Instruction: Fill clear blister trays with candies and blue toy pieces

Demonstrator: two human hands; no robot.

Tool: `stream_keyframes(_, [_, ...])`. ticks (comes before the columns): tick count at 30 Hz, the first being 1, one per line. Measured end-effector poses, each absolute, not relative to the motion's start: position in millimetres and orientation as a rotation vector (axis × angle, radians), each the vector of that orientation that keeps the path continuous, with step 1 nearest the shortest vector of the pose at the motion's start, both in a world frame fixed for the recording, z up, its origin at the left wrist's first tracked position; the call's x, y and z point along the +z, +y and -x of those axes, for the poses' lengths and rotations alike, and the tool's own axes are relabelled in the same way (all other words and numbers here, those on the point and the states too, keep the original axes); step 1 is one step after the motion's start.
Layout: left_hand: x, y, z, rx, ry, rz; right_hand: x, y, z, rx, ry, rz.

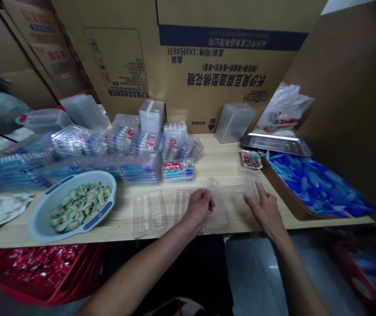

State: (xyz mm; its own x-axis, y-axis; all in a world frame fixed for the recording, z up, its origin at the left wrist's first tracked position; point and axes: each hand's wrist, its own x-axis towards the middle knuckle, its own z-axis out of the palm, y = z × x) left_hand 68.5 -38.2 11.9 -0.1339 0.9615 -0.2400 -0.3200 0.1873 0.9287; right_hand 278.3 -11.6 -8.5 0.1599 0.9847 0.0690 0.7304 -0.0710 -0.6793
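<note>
My left hand [199, 206] is closed, its fingers curled in over clear plastic trays; whether anything is pinched in them is hidden. Right beside it lies a clear plastic tray [219, 208], and another clear tray [181, 202] is partly covered by the hand. My right hand [266, 210] has thumb and forefinger apart, next to a blurred clear tray [251, 186] near its fingertips. Farther left, a clear compartmented tray [150, 214] lies flat on the table.
A grey-blue basin [39, 223] of small striped pieces stands left. Filled clear packs [141, 169] are stacked behind. At right are a carton of blue plastic pieces [313, 184], a metal tray [276, 144] and a small foil-like packet [251, 159]. Red crates [66, 281] sit below.
</note>
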Motion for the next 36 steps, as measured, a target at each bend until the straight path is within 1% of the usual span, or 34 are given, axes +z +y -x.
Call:
stream_keyframes(3, [1.8, -30.0, -71.6, 1.276, 1.460, -0.916, -20.4, 1.2, -302.9, 0.302, -1.830, 2.162])
stream_keyframes(5, [1.6, -36.0, -58.9, 1.296, 1.664, -1.192, -31.2, 4.2, -308.8, 0.215, -1.904, 2.245])
stream_keyframes(7, [3.7, -51.7, -33.2, 1.230, 1.830, -1.552, -40.0, 0.9, -309.2, 0.131, -1.944, 2.241])
stream_keyframes(9, [4.5, -75.5, 0.5, 1.005, 2.002, -1.851, -44.4, -9.4, -305.5, 0.008, -1.982, 2.163])
stream_keyframes(12, [-2.6, -116.2, 46.1, 0.528, 2.222, -2.067, -45.2, -33.6, -292.9, -0.110, -2.192, 1.885])
stream_keyframes(14, [-13.5, -137.2, 61.8, 0.271, 2.173, -2.191, -45.9, -47.3, -281.0, -0.093, -2.390, 1.650])
stream_keyframes(17, [-33.3, -149.0, 60.6, 0.119, 2.014, -2.426, -49.3, -51.8, -264.8, -0.026, -2.558, 1.435])
stream_keyframes(20, [-49.2, -141.0, 46.0, 0.168, 1.966, -2.617, -49.9, -38.0, -259.4, 0.047, -2.606, 1.363])
stream_keyframes(25, [-59.5, -121.9, 32.4, 0.389, 1.992, -2.742, -39.8, -10.9, -271.5, 0.144, -2.636, 1.240])
stream_keyframes(31, [-62.4, -113.0, 29.7, 0.537, 2.017, -2.792, -36.1, -6.6, -285.1, 0.012, -2.453, 1.716])
stream_keyframes(36, [-73.9, -103.2, 31.6, 0.708, 1.965, -2.859, -30.3, -29.4, -284.0, 0.093, -2.436, 1.823])
